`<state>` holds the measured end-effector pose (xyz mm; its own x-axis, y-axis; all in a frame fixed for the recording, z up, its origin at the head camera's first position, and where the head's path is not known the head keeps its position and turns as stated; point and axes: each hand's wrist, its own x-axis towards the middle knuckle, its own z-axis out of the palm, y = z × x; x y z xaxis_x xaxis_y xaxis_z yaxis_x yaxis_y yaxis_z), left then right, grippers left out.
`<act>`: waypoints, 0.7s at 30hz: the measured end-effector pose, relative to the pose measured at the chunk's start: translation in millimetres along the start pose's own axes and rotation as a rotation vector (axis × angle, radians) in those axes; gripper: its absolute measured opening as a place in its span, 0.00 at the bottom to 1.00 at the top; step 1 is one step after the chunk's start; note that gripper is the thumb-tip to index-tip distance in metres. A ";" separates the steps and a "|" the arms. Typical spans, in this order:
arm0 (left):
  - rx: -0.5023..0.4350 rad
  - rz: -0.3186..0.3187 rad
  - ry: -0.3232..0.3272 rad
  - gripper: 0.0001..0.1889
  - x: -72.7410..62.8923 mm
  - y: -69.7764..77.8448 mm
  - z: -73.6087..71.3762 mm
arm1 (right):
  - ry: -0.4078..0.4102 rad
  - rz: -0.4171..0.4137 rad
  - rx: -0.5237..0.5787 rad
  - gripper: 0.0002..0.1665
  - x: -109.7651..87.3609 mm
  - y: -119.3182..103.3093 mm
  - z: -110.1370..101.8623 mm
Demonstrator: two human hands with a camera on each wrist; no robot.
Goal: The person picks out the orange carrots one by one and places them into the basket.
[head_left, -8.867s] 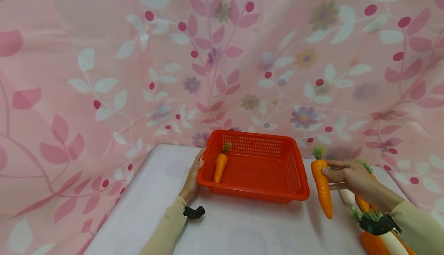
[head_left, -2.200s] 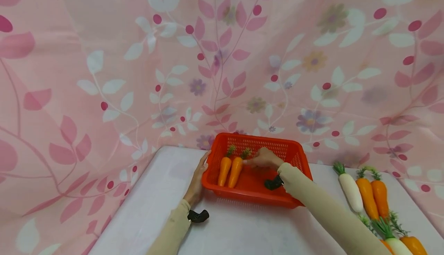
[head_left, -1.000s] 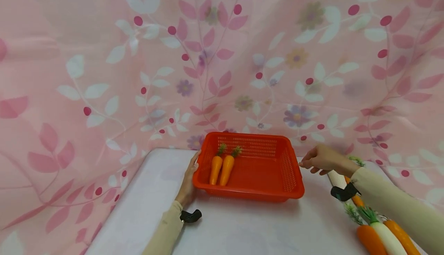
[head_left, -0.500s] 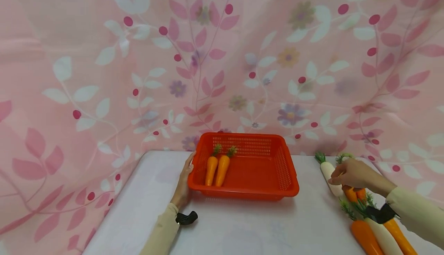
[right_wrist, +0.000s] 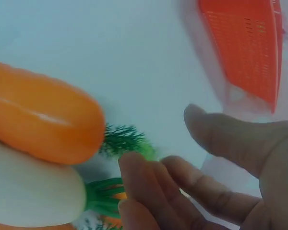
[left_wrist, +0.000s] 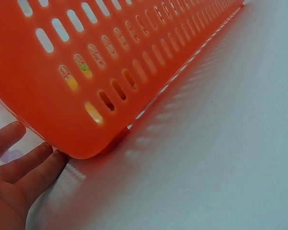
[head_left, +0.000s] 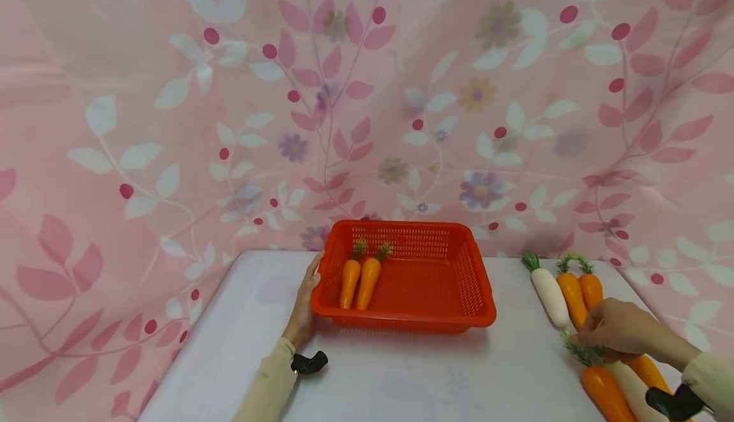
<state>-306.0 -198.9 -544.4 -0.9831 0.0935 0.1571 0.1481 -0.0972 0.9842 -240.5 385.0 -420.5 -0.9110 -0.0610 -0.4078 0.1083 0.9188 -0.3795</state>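
My left hand (head_left: 301, 310) rests its outstretched fingers against the left end of a red-orange plastic basket (head_left: 407, 319); the left wrist view shows the fingertips at the basket's corner. Inside the basket, two carrots (head_left: 369, 283) with green tops lie side by side at the left. My right hand (head_left: 622, 329) hovers over the vegetables at the right, its thumb apart from its bent fingers and nothing between them. In the right wrist view, a carrot (right_wrist: 43, 115) and a white radish (right_wrist: 33, 184) lie beside it, leafy ends close to the fingertips.
Farther back on the white-covered table (head_left: 424, 384) lie another white radish (head_left: 550, 298) and two carrots (head_left: 571, 298). One more carrot (head_left: 650, 374) is partly hidden under the right hand. A pink floral cloth (head_left: 367, 90) hangs behind the table.
A second carrot, earlier in my right hand, now lies in the basket beside the first. The right hand has let go and moved right, over the vegetables. The left hand stays at the basket.
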 end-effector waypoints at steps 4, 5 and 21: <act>0.018 0.009 0.005 0.28 -0.5 0.5 -0.1 | -0.038 0.021 0.028 0.24 -3.4 9.2 7.6; 0.024 0.008 0.007 0.28 -0.5 0.6 -0.3 | -0.046 0.027 0.038 0.23 -4.5 11.0 9.6; 0.024 -0.012 0.030 0.28 -0.7 -0.8 0.4 | -0.043 -0.002 -0.006 0.28 -16.9 30.9 30.8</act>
<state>-305.4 -198.4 -545.2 -0.9876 0.0651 0.1430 0.1382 -0.0721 0.9878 -209.5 402.4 -451.0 -0.8933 -0.0793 -0.4425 0.1041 0.9211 -0.3752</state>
